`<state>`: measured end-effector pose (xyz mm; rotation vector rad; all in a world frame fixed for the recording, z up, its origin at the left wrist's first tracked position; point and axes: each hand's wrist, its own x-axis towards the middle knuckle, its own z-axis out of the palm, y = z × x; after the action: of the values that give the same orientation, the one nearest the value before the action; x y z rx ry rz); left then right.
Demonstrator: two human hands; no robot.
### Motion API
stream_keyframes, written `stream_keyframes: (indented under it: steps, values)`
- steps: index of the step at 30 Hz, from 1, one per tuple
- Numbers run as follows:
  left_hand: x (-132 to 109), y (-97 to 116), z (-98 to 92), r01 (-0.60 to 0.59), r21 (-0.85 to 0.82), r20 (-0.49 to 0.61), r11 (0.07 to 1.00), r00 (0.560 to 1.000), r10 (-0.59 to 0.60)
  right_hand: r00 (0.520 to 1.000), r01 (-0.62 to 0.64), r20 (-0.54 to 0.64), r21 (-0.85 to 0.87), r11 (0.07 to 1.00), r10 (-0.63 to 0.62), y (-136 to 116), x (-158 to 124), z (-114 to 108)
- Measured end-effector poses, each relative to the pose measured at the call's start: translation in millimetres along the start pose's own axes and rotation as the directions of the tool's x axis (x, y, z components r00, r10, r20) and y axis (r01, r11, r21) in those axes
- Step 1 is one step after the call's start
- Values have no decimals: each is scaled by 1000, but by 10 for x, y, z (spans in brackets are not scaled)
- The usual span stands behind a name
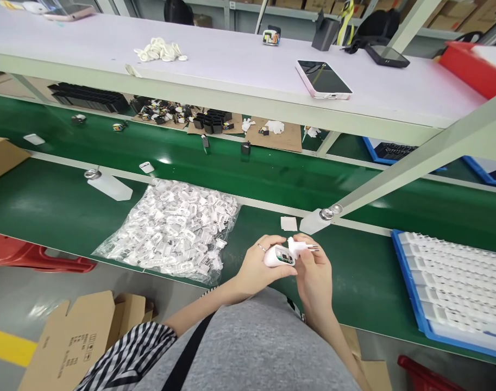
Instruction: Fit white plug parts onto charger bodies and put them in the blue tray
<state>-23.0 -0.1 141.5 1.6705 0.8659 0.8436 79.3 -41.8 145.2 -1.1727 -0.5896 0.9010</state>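
My left hand (261,265) is closed round a white charger housing (274,257), whose open end shows a green circuit board inside. Close beside it, my right hand (315,274) pinches a white two-pin plug piece (299,247), its metal pins pointing right. The two white parts are next to each other; whether they touch I cannot tell. Left of my hands lies a large clear bag (178,225) full of small white plastic parts. A white square pad (289,224) and a white pump bottle (313,221) are just beyond my hands.
A blue tray (410,290) with rows of white parts sits at the right. Another pump bottle (111,184) lies beyond the bag. A green conveyor belt (272,174) runs behind, and a shelf (231,60) above it carries a phone (324,77). A slanted post (394,168) stands at right.
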Motion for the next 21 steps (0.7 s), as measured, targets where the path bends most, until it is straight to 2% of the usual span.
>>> stream_keyframes:
  steps: [2,5,8,11,15,21]
  values:
    - [3,4,-6,9,-10,45,1000,999,-8,998,55,32,-75,996,-53,6,-5,-36]
    - [3,14,-10,19,-6,39,1000,999,-18,986,145,116,-211,967,-123,-13,-17,-75]
    - [5,26,-15,20,13,49,1000,999,-21,976,185,169,-312,932,-138,-47,-14,-84]
    - [11,30,-19,22,36,69,999,997,-24,975,152,204,-343,927,-84,-73,19,-96]
    - [21,23,-18,17,75,70,997,997,-23,971,46,237,-341,939,38,-72,60,-153]
    - [43,10,-31,-5,143,113,990,994,-11,988,54,151,-314,948,-6,-17,47,-206]
